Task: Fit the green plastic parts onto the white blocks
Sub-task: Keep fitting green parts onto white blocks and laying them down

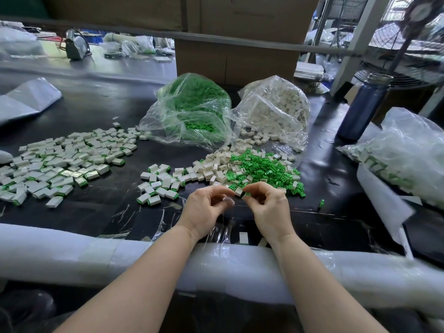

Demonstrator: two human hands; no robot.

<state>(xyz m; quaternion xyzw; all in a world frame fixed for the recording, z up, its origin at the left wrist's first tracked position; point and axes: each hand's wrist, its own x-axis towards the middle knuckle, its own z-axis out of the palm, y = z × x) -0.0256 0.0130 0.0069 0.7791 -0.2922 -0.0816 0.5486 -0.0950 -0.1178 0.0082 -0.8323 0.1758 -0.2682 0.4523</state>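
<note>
A: What carries everything?

B: A black worktop [101,109], its near edge padded with white foam wrap [72,251]. Cardboard boxes [235,56] stand along the far edge.

A: And the biggest things on it?

B: Toward the far edge, at the middle, two clear bags sit side by side and touching: a bag of green parts [192,102] on the left, a bag of white blocks [278,106] on the right. Another plastic bag [406,159] holding fitted pieces lies at the right edge, and a dark blue bottle [365,106] stands upright near the far right corner.

A: The loose pieces?

B: A wide spread of finished blocks [60,164], white with green showing, covers the left side. A smaller cluster of finished ones [161,183] lies near the middle. Just right of it, loose white blocks [216,164] run into a heap of loose green parts [266,171], spilling from the bags' mouths.

A: The hands?

B: Both are over the near middle, at the heap's near edge. The left hand [206,207] has curled fingers and pinches a small white block [228,200]. The right hand [266,207], fingers also curled, pinches a green part [247,194] at its fingertips, just beside a white block [238,191] of the heap.

A: Anything smaller?

B: One green part [321,203] stands alone right of the hands.
</note>
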